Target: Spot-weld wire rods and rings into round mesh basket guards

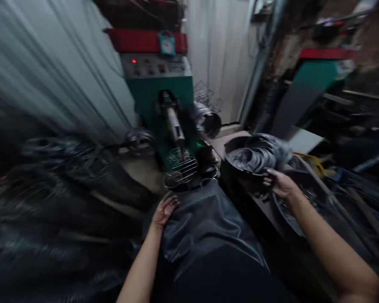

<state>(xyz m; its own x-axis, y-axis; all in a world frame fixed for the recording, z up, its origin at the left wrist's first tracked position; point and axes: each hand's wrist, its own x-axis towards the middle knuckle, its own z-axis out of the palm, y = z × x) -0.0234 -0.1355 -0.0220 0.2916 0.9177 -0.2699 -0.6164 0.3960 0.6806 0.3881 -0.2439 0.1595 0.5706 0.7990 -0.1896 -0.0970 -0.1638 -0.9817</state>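
Note:
My left hand rests on my lap, on the dark shiny cloth that covers my legs; its fingers lie loosely spread and hold nothing. My right hand reaches out to the right and grips the near rim of a dark round pan filled with thin metal wire rings. In front of my knees a wire basket frame sits on the arm of a green welding machine. The whole picture is smeared by motion.
Stacks of wire frames fill the left side. A shiny metal coil hangs to the right of the machine. A second green and red machine stands at the back right, with rods and clutter below it. White curtains hang behind.

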